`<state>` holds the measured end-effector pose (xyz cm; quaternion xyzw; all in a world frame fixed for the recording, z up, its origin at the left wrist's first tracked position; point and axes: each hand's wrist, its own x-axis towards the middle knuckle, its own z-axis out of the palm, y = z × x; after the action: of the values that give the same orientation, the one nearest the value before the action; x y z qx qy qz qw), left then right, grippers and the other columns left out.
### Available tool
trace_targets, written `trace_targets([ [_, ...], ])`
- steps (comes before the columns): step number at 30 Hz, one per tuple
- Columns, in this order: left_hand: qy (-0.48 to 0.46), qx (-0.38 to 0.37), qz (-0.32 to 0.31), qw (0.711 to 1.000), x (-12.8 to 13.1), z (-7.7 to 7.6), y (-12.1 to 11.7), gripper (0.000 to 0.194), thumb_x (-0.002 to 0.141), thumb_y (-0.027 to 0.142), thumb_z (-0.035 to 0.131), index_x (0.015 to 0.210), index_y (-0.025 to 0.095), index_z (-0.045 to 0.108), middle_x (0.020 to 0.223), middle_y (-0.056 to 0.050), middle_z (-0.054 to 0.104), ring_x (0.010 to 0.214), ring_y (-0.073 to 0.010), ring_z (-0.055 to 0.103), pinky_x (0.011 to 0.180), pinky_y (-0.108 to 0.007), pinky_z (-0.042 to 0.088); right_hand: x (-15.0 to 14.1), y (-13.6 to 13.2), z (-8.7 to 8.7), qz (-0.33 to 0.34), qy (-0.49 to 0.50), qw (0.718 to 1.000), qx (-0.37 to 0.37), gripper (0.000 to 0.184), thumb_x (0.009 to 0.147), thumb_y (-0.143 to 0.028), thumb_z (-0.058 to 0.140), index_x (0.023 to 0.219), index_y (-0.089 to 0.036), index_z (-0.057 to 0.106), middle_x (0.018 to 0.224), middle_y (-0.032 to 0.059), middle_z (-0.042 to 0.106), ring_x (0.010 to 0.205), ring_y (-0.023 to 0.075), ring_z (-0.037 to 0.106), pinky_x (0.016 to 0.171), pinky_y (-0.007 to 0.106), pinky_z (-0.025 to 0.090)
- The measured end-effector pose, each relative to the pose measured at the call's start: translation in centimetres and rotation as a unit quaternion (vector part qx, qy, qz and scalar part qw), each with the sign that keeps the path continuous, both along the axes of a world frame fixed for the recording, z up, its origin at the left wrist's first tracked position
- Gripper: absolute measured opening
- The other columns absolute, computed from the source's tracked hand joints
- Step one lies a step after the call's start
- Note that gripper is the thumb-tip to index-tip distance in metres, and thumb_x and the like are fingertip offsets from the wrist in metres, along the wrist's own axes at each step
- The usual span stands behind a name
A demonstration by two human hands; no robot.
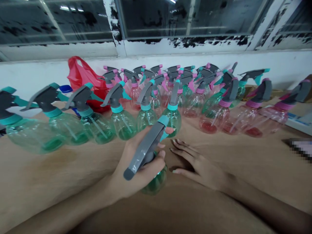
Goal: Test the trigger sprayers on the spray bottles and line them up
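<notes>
My left hand (136,169) is wrapped round the neck of a green spray bottle (154,182) with a grey trigger head and teal nozzle, standing on the brown table (60,175) in front of me. Its index finger reaches toward the nozzle. My right hand (195,162) lies flat on the table just right of that bottle, fingers stretched out, holding nothing. Behind them runs a row of green spray bottles (122,122).
Several pink spray bottles (214,115) stand to the right and at the back. A red plastic bag (81,76) leans against the white wall under the window. A blurred-out object (302,148) and a flat white thing (299,125) lie at the right edge.
</notes>
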<state>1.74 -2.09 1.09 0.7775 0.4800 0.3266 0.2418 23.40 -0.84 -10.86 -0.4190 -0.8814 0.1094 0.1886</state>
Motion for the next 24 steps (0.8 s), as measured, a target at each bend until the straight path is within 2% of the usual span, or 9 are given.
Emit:
trace_targets([
  [4, -0.035, -0.003, -0.023, 0.999, 0.0, -0.5, 0.2, 0.04, 0.075, 0.021, 0.048, 0.115, 0.027, 0.05, 0.082, 0.002, 0.067, 0.066, -0.0151, 0.066, 0.046, -0.021, 0.048, 0.0, 0.0, 0.1, 0.004, 0.012, 1.0, 0.002, 0.06, 0.085, -0.051, 0.048, 0.137, -0.023, 0.035, 0.146, 0.0066, 0.032, 0.134, 0.0243, 0.026, 0.108, 0.048, 0.028],
  [7, -0.019, -0.01, -0.02, 1.0, -0.1, -0.5, 0.2, 0.041, 0.077, 0.022, 0.047, 0.117, 0.029, 0.048, 0.079, 0.003, 0.067, 0.054, -0.0135, 0.063, 0.044, -0.022, 0.046, 0.0, 0.0, 0.2, 0.006, 0.025, 1.0, -0.003, 0.059, 0.085, -0.049, 0.048, 0.137, -0.023, 0.036, 0.145, 0.0069, 0.033, 0.134, 0.0246, 0.027, 0.108, 0.048, 0.028],
  [9, -0.011, -0.019, -0.019, 1.0, 0.0, -0.2, 0.1, 0.041, 0.078, 0.023, 0.047, 0.118, 0.029, 0.047, 0.078, 0.003, 0.067, 0.054, -0.0143, 0.063, 0.045, -0.024, 0.046, 0.0, 0.0, 0.3, 0.004, 0.027, 1.0, -0.005, 0.059, 0.085, -0.049, 0.048, 0.137, -0.023, 0.036, 0.145, 0.0069, 0.034, 0.134, 0.0243, 0.027, 0.108, 0.048, 0.028],
  [16, -0.034, -0.017, -0.043, 0.998, 0.1, 0.4, 0.1, 0.044, 0.076, 0.021, 0.052, 0.12, 0.029, 0.05, 0.102, 0.0, 0.068, 0.084, -0.0184, 0.066, 0.074, -0.028, 0.053, 0.0, -0.1, 0.4, 0.004, 0.026, 1.0, -0.01, 0.059, 0.086, -0.05, 0.048, 0.137, -0.023, 0.035, 0.145, 0.0064, 0.033, 0.135, 0.024, 0.026, 0.108, 0.048, 0.028],
  [24, -0.026, -0.02, -0.054, 0.998, -0.1, 0.1, 0.2, 0.043, 0.08, 0.019, 0.051, 0.121, 0.029, 0.047, 0.122, 0.001, 0.059, 0.086, -0.0149, 0.065, 0.081, -0.025, 0.05, -0.1, -0.1, 0.7, -0.003, -0.001, 1.0, -0.014, 0.06, 0.086, -0.053, 0.044, 0.136, -0.021, 0.037, 0.146, 0.0063, 0.032, 0.135, 0.0218, 0.025, 0.11, 0.044, 0.026],
])
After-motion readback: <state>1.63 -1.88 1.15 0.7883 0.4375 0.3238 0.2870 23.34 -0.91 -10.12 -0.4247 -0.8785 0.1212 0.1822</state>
